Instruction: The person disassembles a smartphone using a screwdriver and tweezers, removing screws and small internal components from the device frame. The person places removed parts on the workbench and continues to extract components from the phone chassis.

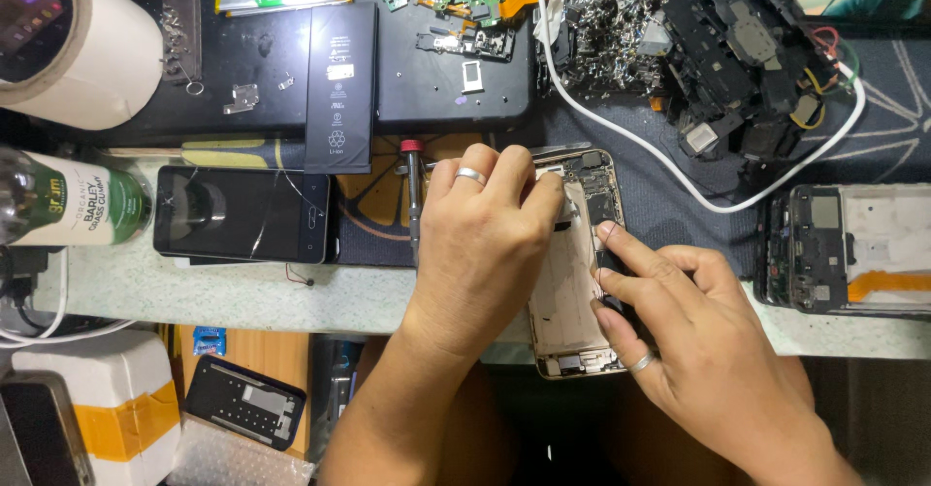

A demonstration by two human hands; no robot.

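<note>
opened phone [567,302] lies at the bench edge [242,297], between both hands. left hand [485,243] is clamped over its top half, right hand [693,336] has fingertips pinching something thin at the right edge, can't tell what. looks light, stiff and fragile inside, so i'd hold it by the frame sides, off the board.

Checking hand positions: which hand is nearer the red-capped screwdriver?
Left. The left hand lies right beside the screwdriver; the right hand is farther, across the opened phone.
</note>
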